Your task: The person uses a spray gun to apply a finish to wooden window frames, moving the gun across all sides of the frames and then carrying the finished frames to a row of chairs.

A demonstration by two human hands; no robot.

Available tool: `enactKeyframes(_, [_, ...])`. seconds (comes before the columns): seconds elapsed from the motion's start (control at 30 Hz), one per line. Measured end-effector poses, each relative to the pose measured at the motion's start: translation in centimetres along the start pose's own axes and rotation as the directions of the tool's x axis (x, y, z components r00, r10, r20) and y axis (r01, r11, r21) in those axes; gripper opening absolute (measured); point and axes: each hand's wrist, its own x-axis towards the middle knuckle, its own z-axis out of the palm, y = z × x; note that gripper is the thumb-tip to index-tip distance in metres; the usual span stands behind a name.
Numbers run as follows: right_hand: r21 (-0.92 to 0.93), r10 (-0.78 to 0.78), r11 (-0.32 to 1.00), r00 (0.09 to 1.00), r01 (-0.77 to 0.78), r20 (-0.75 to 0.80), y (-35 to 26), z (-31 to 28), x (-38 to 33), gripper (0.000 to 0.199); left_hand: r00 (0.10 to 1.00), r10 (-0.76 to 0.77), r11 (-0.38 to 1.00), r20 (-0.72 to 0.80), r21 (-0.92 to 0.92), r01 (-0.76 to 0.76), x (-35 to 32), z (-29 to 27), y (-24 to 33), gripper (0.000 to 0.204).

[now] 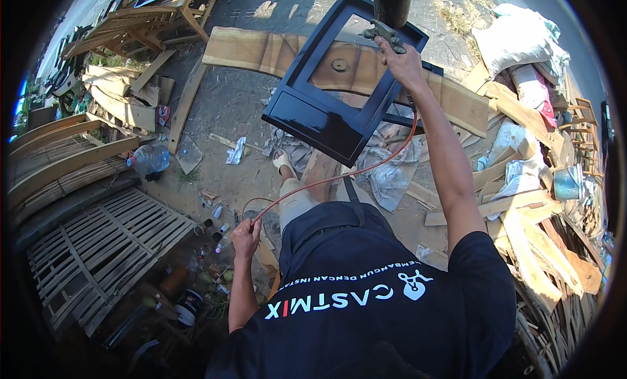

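We'd best keep hose [353,173] clear of the frame [312,120], right hand [405,67] clasping gun [383,33] over it, left hand [245,238] pinching hose nearer us.

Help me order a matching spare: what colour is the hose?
The hose is orange-red, seen best in the head view, between the two hands.
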Motion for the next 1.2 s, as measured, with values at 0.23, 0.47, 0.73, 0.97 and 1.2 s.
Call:
enactKeyframes(0.23, [-0.063, -0.008, 0.998, 0.984, -0.003, -0.178, 0.1, -1.0, 3.6, 0.065, 1.0, 0.012, 1.0, -0.005, -0.011, -0.012, -0.1, -0.1, 0.5, 0.042])
enactKeyframes(0.47, [0.151, -0.01, 0.988, 1.0, 0.014, -0.026, 2.2, 0.3, 0.2, 0.059, 0.998, 0.002, 1.0, -0.055, 0.013, -0.001, -0.2, -1.3, -0.6, 0.041])
enactKeyframes(0.73, [0.294, -0.046, 0.956, 0.979, -0.015, 0.198, 2.5, 3.1, -7.7, 0.057, 0.997, -0.021, 0.995, -0.075, 0.092, 0.028, -0.7, -1.8, -1.9, 0.042])
enactKeyframes(0.97, [0.226, -0.084, 0.974, 0.933, 0.002, 0.35, -0.4, 2.4, -11.5, 0.058, 0.996, -0.024, 0.996, -0.084, 0.08, 0.03, -1.5, -1.7, -1.7, 0.042])
enactKeyframes(1.2, [0.136, -0.052, 0.99, 0.983, 0.028, 0.175, -1.3, 2.9, -7.8, 0.05, 0.986, 0.036, 0.998, -0.164, 0.054, -0.027, -1.6, -2.2, -2.4, 0.043])
